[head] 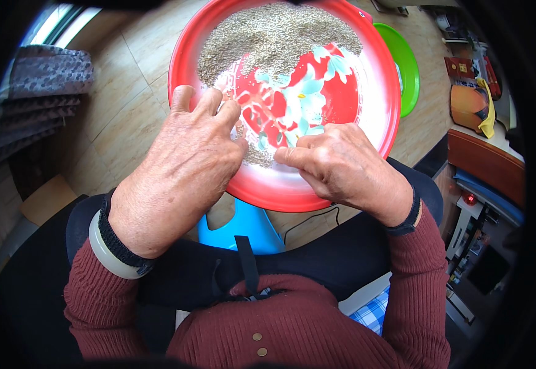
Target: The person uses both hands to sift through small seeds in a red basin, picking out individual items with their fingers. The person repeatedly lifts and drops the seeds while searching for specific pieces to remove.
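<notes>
A round red-and-white enamel basin (379,106) with a floral base lies before me. Small grey-brown seeds or grains (277,39) are heaped across its far side, and a smaller patch of seeds (259,157) lies near its front edge. My left hand (175,170) reaches over the basin's left side, its fingers bent and spread near the seeds; nothing shows in its grasp. On the front right, my right hand (346,166) is over the basin with curled fingers, the index finger and thumb beside the small patch. Whether its fingertips hold any seeds is hidden.
A blue plastic stool (245,230) shows below the basin's front edge, with a black cord (312,214) beside it. Behind the right rim is a green plastic basin (409,74). A patterned curtain (53,71) hangs at left; furniture with various items (469,104) stands at right.
</notes>
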Demonstrator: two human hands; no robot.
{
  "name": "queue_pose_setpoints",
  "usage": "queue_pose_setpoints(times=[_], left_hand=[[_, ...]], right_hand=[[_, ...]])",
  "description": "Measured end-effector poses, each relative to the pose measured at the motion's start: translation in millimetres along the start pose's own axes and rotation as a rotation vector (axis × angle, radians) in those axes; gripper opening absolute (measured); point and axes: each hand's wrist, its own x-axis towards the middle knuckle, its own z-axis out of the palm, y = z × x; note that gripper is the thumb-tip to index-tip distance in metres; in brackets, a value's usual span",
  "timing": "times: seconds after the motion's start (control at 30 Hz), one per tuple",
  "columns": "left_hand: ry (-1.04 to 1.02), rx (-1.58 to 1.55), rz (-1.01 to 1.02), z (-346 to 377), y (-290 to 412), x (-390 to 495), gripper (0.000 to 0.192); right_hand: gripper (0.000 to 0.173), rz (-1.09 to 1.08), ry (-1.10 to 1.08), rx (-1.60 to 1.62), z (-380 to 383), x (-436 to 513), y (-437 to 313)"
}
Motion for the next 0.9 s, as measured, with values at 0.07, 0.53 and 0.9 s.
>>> queue_pose_setpoints(times=[0.07,0.53,0.9], left_hand=[[-0.007,0.018,0.003,0.0,-0.2,-0.3,0.035],[0.036,0.019,0.012,1.1,-0.8,-0.2,0.034],[0.004,0.040,-0.024,1.8,1.6,0.1,0.038]], right_hand=[[0.039,-0.030,-0.062,0.009,2.0,0.4,-4.8],[0.038,0.096,0.090,-0.010,6.9,2.9,1.6],[0.038,0.069,-0.003,0.022,4.0,5.1,-1.9]])
